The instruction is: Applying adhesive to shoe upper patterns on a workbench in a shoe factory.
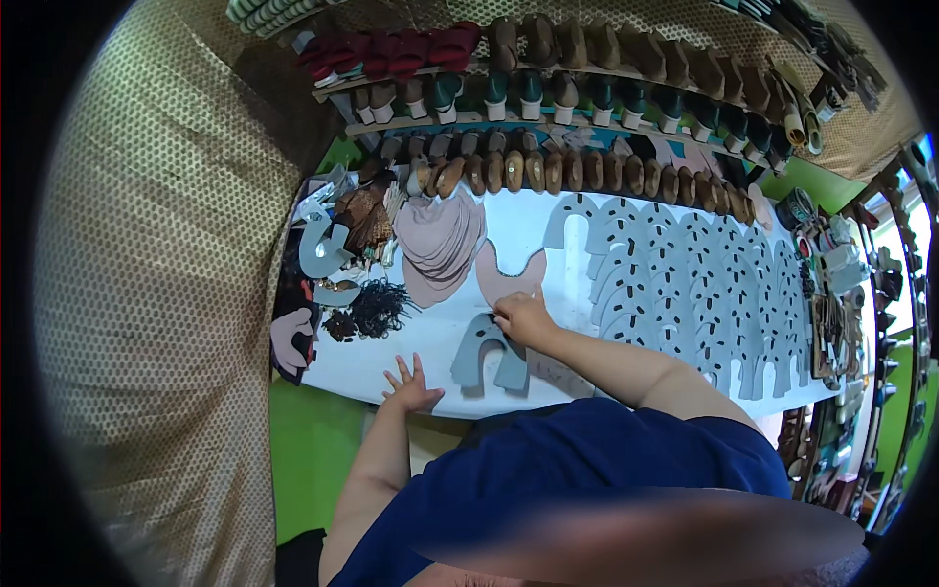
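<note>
My left hand [415,389] lies at the table's front edge with its fingers spread and nothing in them. My right hand [524,319] is curled over the place where two flat cut pieces meet, one finger raised. Beneath its fingertips is the top of a grey U-shaped piece [470,358] with small dark marks. Just beyond lies a pink U-shaped piece [494,284], its lower edge partly covered by the hand. What the fingers pinch, if anything, is too small to make out.
Rows of overlapping grey U-shaped pieces [626,284] cover the table's right side. A fanned pink stack [440,245] lies left of centre, near a heap of small black strips [380,309]. Shoe racks [587,122] line the back; a patterned curtain [176,293] hangs at left.
</note>
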The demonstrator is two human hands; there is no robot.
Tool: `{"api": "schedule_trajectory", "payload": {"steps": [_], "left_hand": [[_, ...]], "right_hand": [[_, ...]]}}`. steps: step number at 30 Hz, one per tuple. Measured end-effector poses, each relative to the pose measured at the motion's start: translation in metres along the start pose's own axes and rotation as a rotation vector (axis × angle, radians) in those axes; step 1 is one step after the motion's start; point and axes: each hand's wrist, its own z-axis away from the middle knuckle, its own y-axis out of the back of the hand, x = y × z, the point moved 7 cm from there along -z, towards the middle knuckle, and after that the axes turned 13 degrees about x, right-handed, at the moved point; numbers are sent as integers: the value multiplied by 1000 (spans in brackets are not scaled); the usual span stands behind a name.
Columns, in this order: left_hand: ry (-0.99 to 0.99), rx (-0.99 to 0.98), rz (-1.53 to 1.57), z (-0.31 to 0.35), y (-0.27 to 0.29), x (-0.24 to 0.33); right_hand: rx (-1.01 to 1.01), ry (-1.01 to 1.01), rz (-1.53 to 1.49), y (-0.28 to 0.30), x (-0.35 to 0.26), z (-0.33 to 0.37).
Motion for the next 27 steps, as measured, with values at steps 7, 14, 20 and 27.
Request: {"api": "schedule_trajectory", "payload": {"steps": [7, 14, 20, 27], "left_hand": [[20, 2, 11, 8, 4, 1], [-17, 0, 23, 8, 5, 0], [-22, 15, 20, 6, 4, 0], [-11, 33, 19, 6, 2, 1]], "right_hand": [[41, 30, 325, -43, 35, 13], [106, 13, 309, -49, 39, 19], [180, 10, 64, -32, 27, 24], [135, 8, 40, 72, 21, 25]]}}
